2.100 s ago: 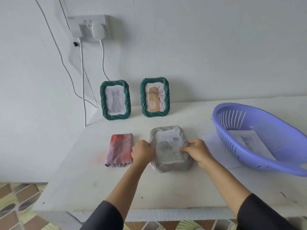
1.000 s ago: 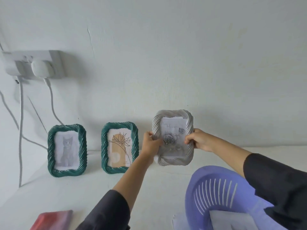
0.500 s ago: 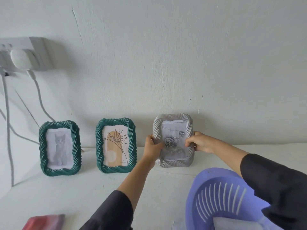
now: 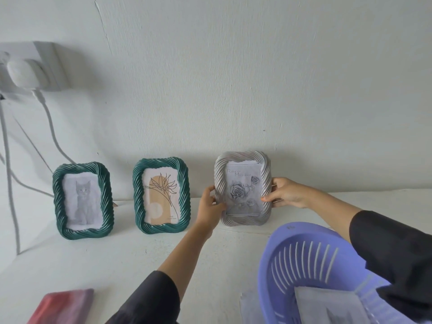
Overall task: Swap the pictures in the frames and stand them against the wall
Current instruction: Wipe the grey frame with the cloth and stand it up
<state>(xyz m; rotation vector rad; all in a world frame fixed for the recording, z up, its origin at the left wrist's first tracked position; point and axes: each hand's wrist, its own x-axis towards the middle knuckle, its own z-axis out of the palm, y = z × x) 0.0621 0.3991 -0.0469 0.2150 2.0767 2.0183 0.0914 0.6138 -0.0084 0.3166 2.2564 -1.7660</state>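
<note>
A silver rope-edged frame (image 4: 243,157) with a grey rose picture stands upright on the white table (image 4: 117,258) at the wall. My left hand (image 4: 209,208) grips its left edge and my right hand (image 4: 284,192) grips its right edge. To its left stand two green frames against the wall: one with a line-drawn flower picture (image 4: 161,195), and one with a grey cat picture (image 4: 83,201) further left.
A purple slotted basket (image 4: 311,267) sits at the front right with a sheet of paper (image 4: 327,305) inside. A red-pink cloth (image 4: 63,305) lies at the front left. White cables (image 4: 46,113) hang from a wall socket (image 4: 30,66) at the upper left.
I lifted the silver frame off the table from its flat position, carried it to the wall and lowered it upright to the right of the green frames. My view moved closer to the wall.
</note>
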